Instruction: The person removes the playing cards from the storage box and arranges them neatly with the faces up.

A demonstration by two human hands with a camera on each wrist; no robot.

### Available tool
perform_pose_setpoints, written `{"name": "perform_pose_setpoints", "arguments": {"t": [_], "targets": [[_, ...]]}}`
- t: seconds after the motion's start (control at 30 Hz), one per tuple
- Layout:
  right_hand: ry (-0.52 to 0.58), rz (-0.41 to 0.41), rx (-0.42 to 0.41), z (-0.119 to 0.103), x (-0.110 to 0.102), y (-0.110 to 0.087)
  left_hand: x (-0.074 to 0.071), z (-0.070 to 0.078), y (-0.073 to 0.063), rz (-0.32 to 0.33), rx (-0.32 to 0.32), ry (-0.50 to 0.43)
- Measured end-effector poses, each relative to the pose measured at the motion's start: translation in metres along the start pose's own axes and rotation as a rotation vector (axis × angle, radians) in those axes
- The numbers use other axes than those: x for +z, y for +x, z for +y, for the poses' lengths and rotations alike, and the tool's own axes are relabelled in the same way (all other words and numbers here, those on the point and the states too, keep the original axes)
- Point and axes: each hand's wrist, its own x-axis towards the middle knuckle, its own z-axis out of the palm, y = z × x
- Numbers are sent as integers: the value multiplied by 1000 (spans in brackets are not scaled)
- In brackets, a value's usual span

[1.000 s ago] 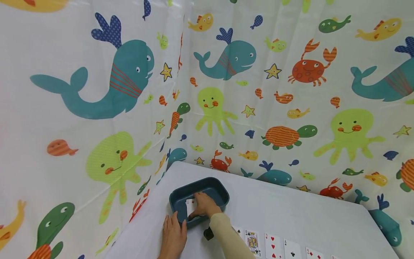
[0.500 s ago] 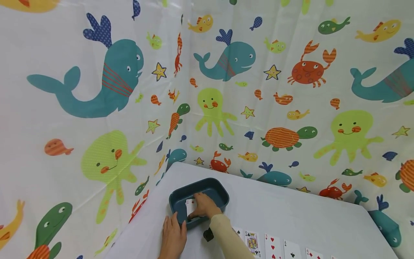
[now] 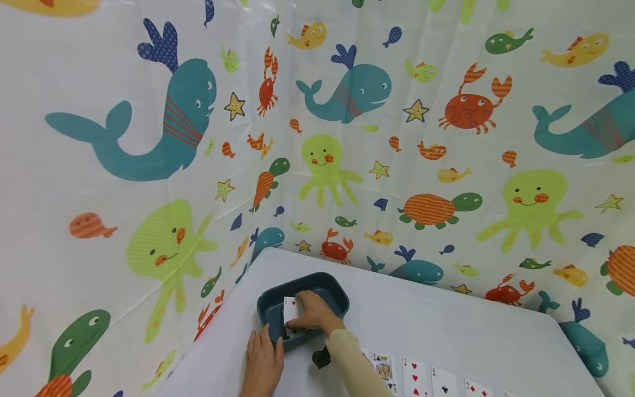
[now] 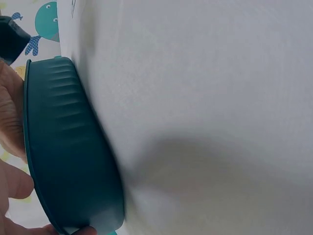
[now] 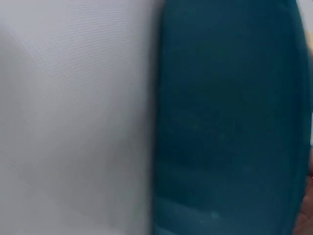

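A dark teal tray stands on the white table. Inside it, my right hand pinches a playing card with red diamonds between thumb and fingers. Under this card, part of other cards shows, mostly hidden by the hand. Fairly straight fingers of my left hand rest against the tray's near left corner. In the left wrist view, the left thumb touches the rim and a fingertip lies at the wall. The right wrist view is mostly filled by the tray's outer wall.
Right of the tray, a row of face-up cards runs along the near side: a king of clubs, a hearts card, a clubs card and a diamonds card. A curtain with sea animals stands behind and left.
The card in my right hand has risen slightly, uncovering more of the cards below it. My left hand stays at the tray's corner. The head view has shifted a little.
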Motion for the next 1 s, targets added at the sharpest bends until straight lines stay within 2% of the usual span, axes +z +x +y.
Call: {"name": "perform_pose_setpoints", "arguments": {"t": [0.27,0.63,0.87,1.0], "targets": [[118,40,11,-5,-19,-27,1,2,-14,-3,-24,12],[178,129,-71,-3,-47,-71,0,1,-33,16,-17,0],[219,173,-86,-1,-64,-110,-4,5,-43,95,46,-18],[231,180,-83,-1,-73,-136,-9,6,-45,111,74,-26]]}}
